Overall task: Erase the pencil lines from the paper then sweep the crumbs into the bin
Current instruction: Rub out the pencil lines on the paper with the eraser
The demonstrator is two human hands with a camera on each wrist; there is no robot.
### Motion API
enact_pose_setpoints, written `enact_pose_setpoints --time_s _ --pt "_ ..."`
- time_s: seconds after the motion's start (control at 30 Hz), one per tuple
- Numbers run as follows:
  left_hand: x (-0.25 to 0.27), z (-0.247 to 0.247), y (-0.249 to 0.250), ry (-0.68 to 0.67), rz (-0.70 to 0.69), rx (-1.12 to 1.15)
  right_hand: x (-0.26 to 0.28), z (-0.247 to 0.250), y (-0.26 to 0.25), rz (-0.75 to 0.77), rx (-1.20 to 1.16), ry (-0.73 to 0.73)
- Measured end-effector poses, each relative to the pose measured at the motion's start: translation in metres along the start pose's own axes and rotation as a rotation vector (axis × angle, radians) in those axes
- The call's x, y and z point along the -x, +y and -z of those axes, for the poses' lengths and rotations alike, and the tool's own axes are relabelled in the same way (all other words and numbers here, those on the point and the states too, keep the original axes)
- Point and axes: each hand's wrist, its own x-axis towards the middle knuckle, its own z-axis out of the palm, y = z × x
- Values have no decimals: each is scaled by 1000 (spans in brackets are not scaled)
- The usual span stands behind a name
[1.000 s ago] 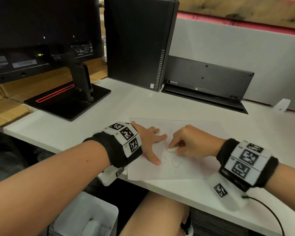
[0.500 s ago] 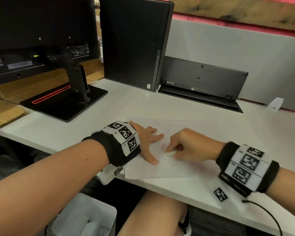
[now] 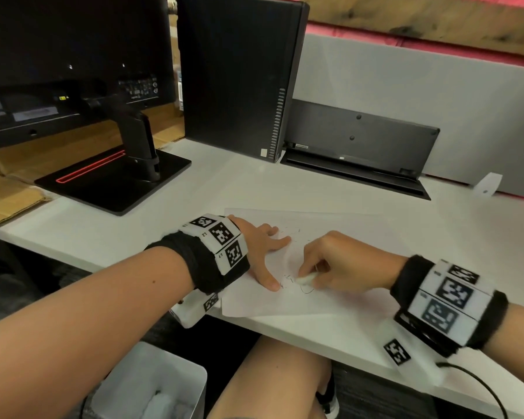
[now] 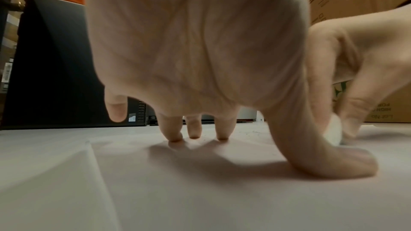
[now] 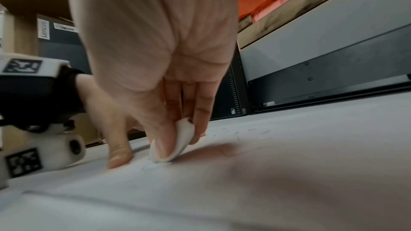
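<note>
A white sheet of paper (image 3: 330,300) lies at the desk's near edge, with faint pencil lines (image 3: 306,289) near its middle. My left hand (image 3: 262,246) lies spread on the paper's left part, fingertips (image 4: 175,138) and thumb pressing it flat. My right hand (image 3: 339,261) pinches a white eraser (image 3: 306,279) between thumb and fingers, its lower edge on the paper beside the left thumb. In the right wrist view the eraser (image 5: 175,142) touches the sheet over a faint mark. A few small crumbs (image 5: 251,130) lie on the paper beyond it. A white bin (image 3: 152,385) stands below the desk edge.
A black monitor stand (image 3: 115,182) sits at the back left of the white desk (image 3: 109,234). A black computer tower (image 3: 239,77) and a black keyboard on its edge (image 3: 357,152) stand against the grey partition. My knee (image 3: 273,382) is under the desk.
My right hand has rubbed the eraser a short way down and left over the pencil lines. The left hand has stayed pressed on the paper.
</note>
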Motion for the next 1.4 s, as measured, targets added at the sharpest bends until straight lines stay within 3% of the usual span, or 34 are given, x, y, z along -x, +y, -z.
enact_pose_setpoints --time_s 0.07,0.23,0.5,0.67,0.9,1.1,1.3,1.4 --pt "1 0 1 -3 -4 0 3 2 -3 13 -39 -18" --pt "4 2 3 1 -15 8 -21 14 3 -30 4 93" --pt "2 1 2 -13 -14 3 3 -2 -1 5 -63 -8" --pt "5 3 3 -1 -21 18 -19 11 8 -42 -7 94" --pt "2 1 2 -2 -10 8 6 -4 0 21 -35 -30" --pt "4 3 4 -8 -14 29 -14 11 8 -55 -11 97" --pt "-2 1 2 -1 -24 40 -1 -4 4 27 14 2" --pt "-3 0 0 -3 -36 57 10 -4 5 11 -69 28"
